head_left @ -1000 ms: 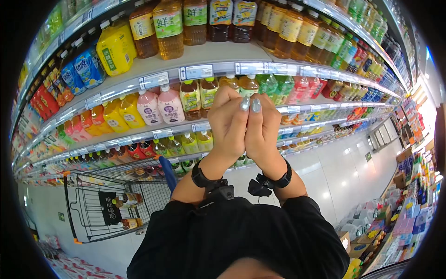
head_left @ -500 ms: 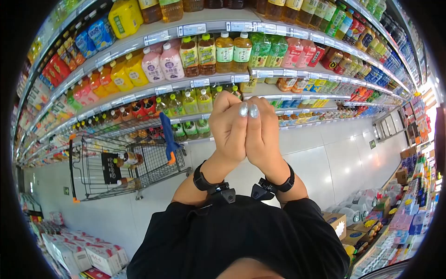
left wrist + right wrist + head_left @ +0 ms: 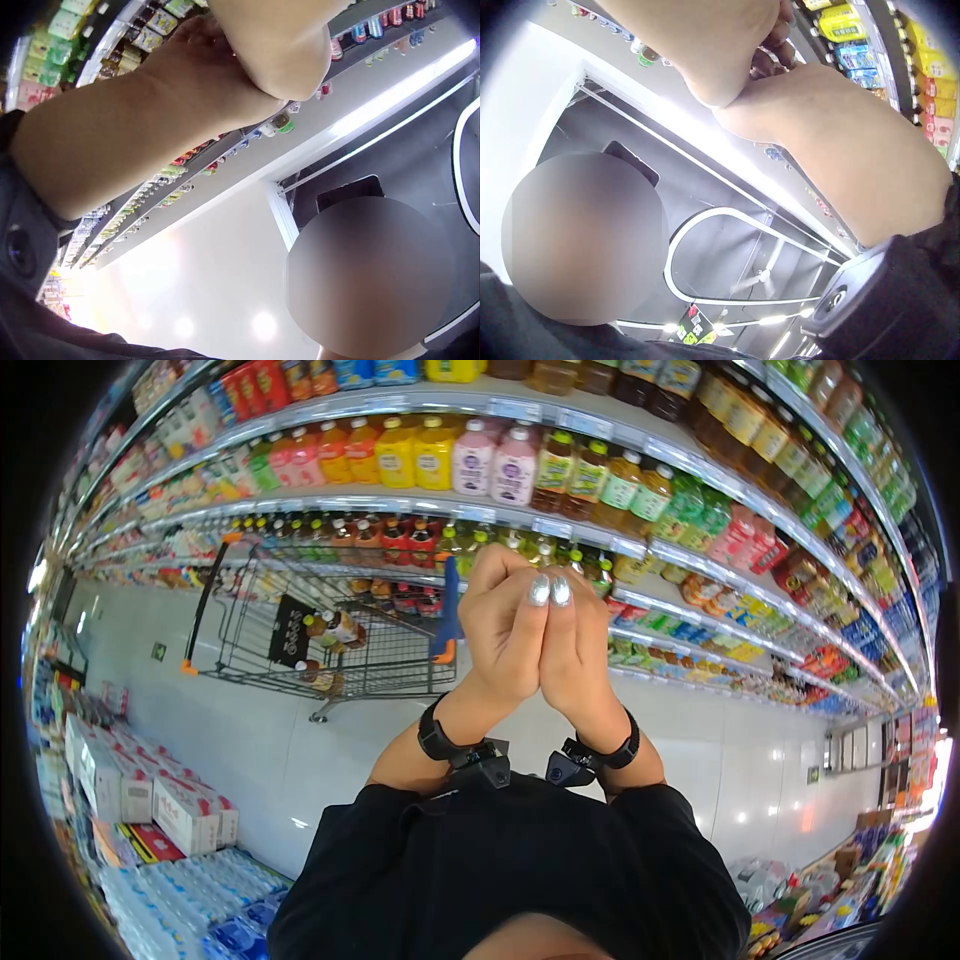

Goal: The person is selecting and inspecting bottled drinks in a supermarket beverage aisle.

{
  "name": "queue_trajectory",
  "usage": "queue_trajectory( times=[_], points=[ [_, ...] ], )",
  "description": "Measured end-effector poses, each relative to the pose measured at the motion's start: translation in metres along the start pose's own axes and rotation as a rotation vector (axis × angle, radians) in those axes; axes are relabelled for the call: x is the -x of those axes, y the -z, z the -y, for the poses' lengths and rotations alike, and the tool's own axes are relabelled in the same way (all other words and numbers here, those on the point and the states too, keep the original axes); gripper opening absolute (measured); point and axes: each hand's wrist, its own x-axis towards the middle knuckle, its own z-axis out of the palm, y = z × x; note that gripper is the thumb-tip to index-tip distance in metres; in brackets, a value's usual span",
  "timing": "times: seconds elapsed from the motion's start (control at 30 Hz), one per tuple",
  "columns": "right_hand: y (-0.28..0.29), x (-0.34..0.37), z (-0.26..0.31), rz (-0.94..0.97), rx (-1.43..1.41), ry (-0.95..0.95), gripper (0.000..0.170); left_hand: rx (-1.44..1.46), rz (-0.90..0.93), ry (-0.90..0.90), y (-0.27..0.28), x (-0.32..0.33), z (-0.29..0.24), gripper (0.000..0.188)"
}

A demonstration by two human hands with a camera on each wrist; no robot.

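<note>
My left hand [image 3: 507, 630] and right hand [image 3: 577, 635] are pressed together in front of my chest, fingers curled in and nothing visible between them. Both thumbs, with silvery nails, lie side by side on top. Black straps carry a small camera on each wrist. Just left of the hands stands a wire shopping cart [image 3: 207, 605] with orange corners and a blue flap. Several drink bottles [image 3: 342, 630] lie in it. Behind the hands, green-capped bottles [image 3: 588, 478] line a shelf. The left wrist view shows the heel of the left hand [image 3: 274, 45] against the other hand.
Long curved-looking shelves of drinks run across the back, with a price-tag rail [image 3: 515, 408] along each edge. Stacked cartons [image 3: 190, 815] and shrink-wrapped water bottles [image 3: 185, 895] stand at lower left. More goods line the lower right, with tiled floor [image 3: 660, 760] between.
My view has swung to the left and tipped down, so the cart and shelves sit farther right and more stacked goods show at lower left. The hands stay pressed together.
</note>
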Motion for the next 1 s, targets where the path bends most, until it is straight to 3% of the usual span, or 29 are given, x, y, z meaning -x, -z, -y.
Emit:
queue_trajectory(
  times=[0.4,0.5,0.53,0.57,0.63,0.67,0.73,0.8,1.0],
  points=[
    [-0.178,-0.043,0.061,0.169,-0.186,0.138,0.026,-0.270,-0.103,-0.119,0.196,-0.047,-0.014,0.027],
    [-0.212,-0.043,0.066,0.199,-0.287,0.078,0.023,-0.044,-0.079,0.094,0.239,-0.049,-0.013,0.019],
    [-0.223,-0.044,0.067,0.208,-0.336,0.048,0.022,0.149,-0.073,0.173,0.253,-0.051,-0.013,0.017],
    [-0.233,-0.045,0.069,0.229,-0.610,-0.048,0.023,0.343,-0.066,0.248,0.265,-0.052,-0.013,0.017],
    [-0.245,-0.055,0.068,0.497,-1.244,-0.251,0.025,0.831,0.053,0.404,0.295,-0.059,-0.019,0.028],
    [-0.250,-0.059,0.065,0.645,-1.594,-0.326,0.027,0.996,0.123,0.374,0.309,-0.061,-0.017,0.028],
    [-0.263,-0.066,0.066,0.867,-1.804,-0.343,0.029,1.328,0.259,0.306,0.330,-0.061,-0.012,0.029],
    [-0.277,-0.066,0.066,0.993,-1.902,-0.340,0.028,1.329,0.282,0.302,0.338,-0.059,-0.012,0.032],
    [-0.315,-0.065,0.058,1.132,-2.158,-0.370,0.024,1.432,0.361,0.300,0.359,-0.058,0.002,0.033]
  ],
)
